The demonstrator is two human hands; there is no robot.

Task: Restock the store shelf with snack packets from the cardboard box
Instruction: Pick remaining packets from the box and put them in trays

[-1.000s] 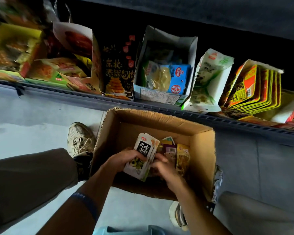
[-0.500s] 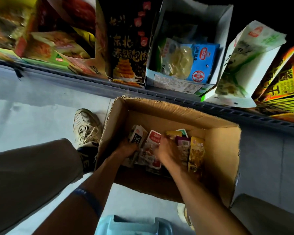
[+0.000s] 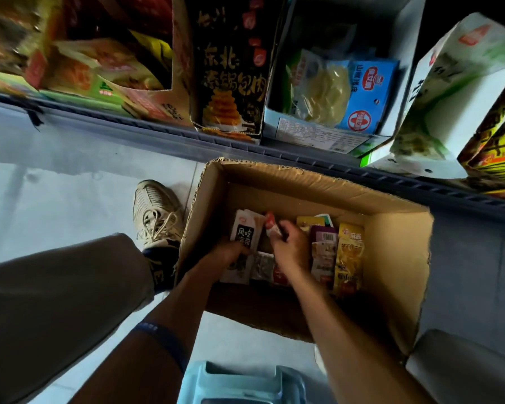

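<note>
1. An open cardboard box (image 3: pixel 400 258) sits on the pale floor (image 3: pixel 56 199), just in front of the shelf's lower edge (image 3: pixel 187 138), with both of the person's forearms reaching down into it.
2. The left hand (image 3: pixel 228 255) is inside the box near its left wall; its grip is closed round a small stack of white packets with a black label (image 3: pixel 245 233), which stand nearly upright against the fingers.
3. The right hand (image 3: pixel 290 246) is beside it toward the middle of the box; its grip pinches a red-and-white packet (image 3: pixel 271 227) by the top, the fingers curled round it.
4. The two hands are close together but not touching.
5. More packets lie in the box to the right of the right hand: a purple-topped packet with a barcode (image 3: pixel 324 246) and, just beside it, a yellow packet (image 3: pixel 349 258); behind them the tops of other packets peek out.
6. A silvery packet (image 3: pixel 261 265) lies on the box floor between the two wrists.
7. On the shelf above, a black display carton with gold lettering (image 3: pixel 231 83) stands upright, and just to its right an open white carton holds a blue-and-clear packet (image 3: pixel 347 94).
8. Further right leans a white-and-green carton (image 3: pixel 455 91); the left end of the shelf is blurred, showing only mixed red, yellow and green packaging.
9. A beige laced shoe (image 3: pixel 155 214) rests on the floor touching the box's left side, below a trouser leg (image 3: pixel 56 301).
10. A dark blue wristband (image 3: pixel 164 339) circles the left forearm, and a light blue plastic stool (image 3: pixel 239 386) shows at the bottom edge.
</note>
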